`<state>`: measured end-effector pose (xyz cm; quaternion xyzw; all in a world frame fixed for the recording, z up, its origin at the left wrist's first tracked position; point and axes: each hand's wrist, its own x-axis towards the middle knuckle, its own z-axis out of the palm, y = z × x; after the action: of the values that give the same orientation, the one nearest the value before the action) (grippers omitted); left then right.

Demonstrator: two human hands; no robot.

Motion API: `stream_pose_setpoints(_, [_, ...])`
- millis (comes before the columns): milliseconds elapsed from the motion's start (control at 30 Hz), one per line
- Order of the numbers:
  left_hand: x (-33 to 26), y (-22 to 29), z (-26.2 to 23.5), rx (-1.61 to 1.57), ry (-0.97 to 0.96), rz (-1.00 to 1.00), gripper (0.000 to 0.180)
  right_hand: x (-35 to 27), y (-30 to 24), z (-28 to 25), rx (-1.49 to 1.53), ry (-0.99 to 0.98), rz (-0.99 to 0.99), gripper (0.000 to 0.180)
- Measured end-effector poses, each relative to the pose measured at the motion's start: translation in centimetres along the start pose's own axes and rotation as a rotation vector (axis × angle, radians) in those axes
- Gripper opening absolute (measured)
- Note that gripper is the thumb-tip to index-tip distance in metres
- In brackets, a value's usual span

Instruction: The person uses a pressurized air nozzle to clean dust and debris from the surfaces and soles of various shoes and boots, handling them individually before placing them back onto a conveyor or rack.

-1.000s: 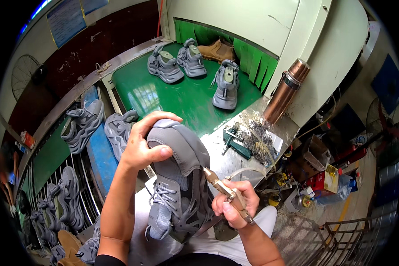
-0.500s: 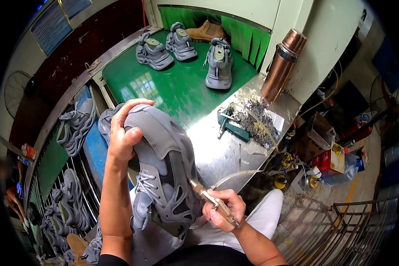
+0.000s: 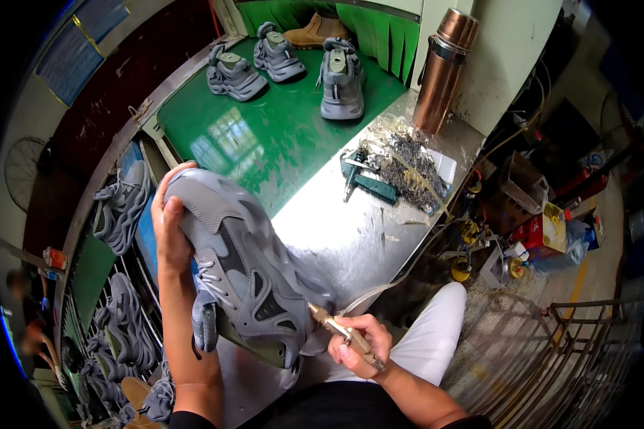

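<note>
A grey chunky-soled sneaker (image 3: 247,264) is held up in front of me, tilted, its sole edge facing right. My left hand (image 3: 172,225) is closed around its toe end, thumb on the upper. In my right hand (image 3: 361,344) is a slim, brass-coloured nozzle tool (image 3: 333,325) with a lever and a pale hose (image 3: 372,292). Its tip points at the sneaker's sole edge near the heel; whether the two touch, I cannot tell. My right fingers wrap around the tool's body.
Several grey sneakers (image 3: 342,82) and a tan boot (image 3: 318,32) stand on a green belt (image 3: 286,136). A dark green hand tool (image 3: 372,187) lies beside a heap of dark scraps (image 3: 411,171). A copper flask (image 3: 444,79) stands behind. More sneakers (image 3: 125,322) fill a left rack.
The sneaker has shifted left and turned, bringing its heel end to the tool's tip. My left hand moved left with it; my right hand stayed nearly in place, slightly lower.
</note>
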<state>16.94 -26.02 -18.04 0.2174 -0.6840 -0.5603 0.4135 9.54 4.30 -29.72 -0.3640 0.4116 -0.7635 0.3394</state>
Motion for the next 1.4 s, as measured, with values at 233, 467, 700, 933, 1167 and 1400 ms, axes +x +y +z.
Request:
stream_pose_setpoints(233, [-4.0, -3.9, -7.9, 0.143, 0.256, -0.054, 0.057, -0.7, 0.4, -0.2, 0.121, 0.055, 0.074, 0.035])
stream_pose_setpoints(467, [-14.0, -1.8, -10.1, 0.052, 0.617, -0.306, 0.042, 0.5, 1.7, 1.4, 0.214, 0.087, 0.16, 0.035])
stream_pose_setpoints(700, [-22.4, 6.0, -6.3, 0.449, 0.515, -0.491, 0.042, 1.2, 1.9, 2.3, 0.116, 0.1, 0.195, 0.038])
stream_pose_setpoints(933, [-30.1, 7.7, -6.0, 0.054, 0.421, -0.919, 0.045, -0.5, 1.9, 3.0, -0.028, 0.052, 0.144, 0.04])
stream_pose_setpoints(1167, [-31.8, 6.3, -2.4, -0.051, 0.316, -1.16, 0.067, -1.4, 1.8, 2.8, -0.096, 0.066, 0.122, 0.042])
stream_pose_setpoints(1400, [-30.7, 6.3, -0.1, -0.197, 0.23, -1.235, 0.072, -1.9, 1.9, 3.2, -0.128, 0.101, 0.084, 0.043])
